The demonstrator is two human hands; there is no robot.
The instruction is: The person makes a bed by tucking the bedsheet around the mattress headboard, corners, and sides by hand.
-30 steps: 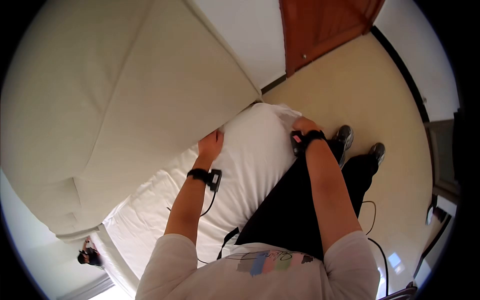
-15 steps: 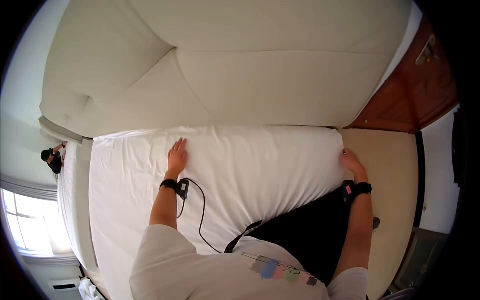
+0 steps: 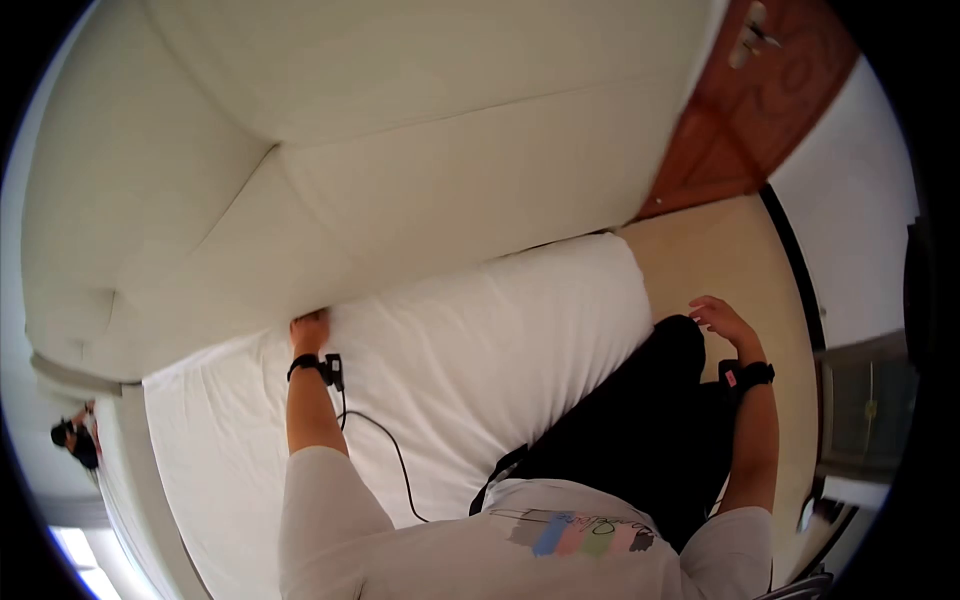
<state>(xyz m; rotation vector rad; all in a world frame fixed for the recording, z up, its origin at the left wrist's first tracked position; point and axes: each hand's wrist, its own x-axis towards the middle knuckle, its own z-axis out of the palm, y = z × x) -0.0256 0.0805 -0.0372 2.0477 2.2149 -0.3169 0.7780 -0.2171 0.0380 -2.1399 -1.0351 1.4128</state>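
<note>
A white fitted sheet [image 3: 480, 330] covers the mattress, with creases fanning toward my knee. My left hand [image 3: 311, 328] is at the sheet's far edge, where the mattress meets the padded cream headboard [image 3: 420, 190]. Its fingers point down at that seam and their tips are hidden. Past the mattress's right side, my right hand [image 3: 724, 320] hangs above the floor beside my bent knee, fingers loosely curved and apart, with nothing in them. Both wrists wear black straps with small devices, and a black cable [image 3: 400, 460] runs from the left one across the sheet.
A brown wooden door [image 3: 750, 110] with a metal handle stands at the upper right. Beige floor [image 3: 690, 250] lies right of the bed, near a dark cabinet [image 3: 865, 410]. At the far left, another person [image 3: 78, 440] is by a second white-covered bed [image 3: 125, 480].
My left hand has gone from lying flat on the sheet to the headboard seam. The right hand has left the mattress corner and moved out to the right. My view has tilted.
</note>
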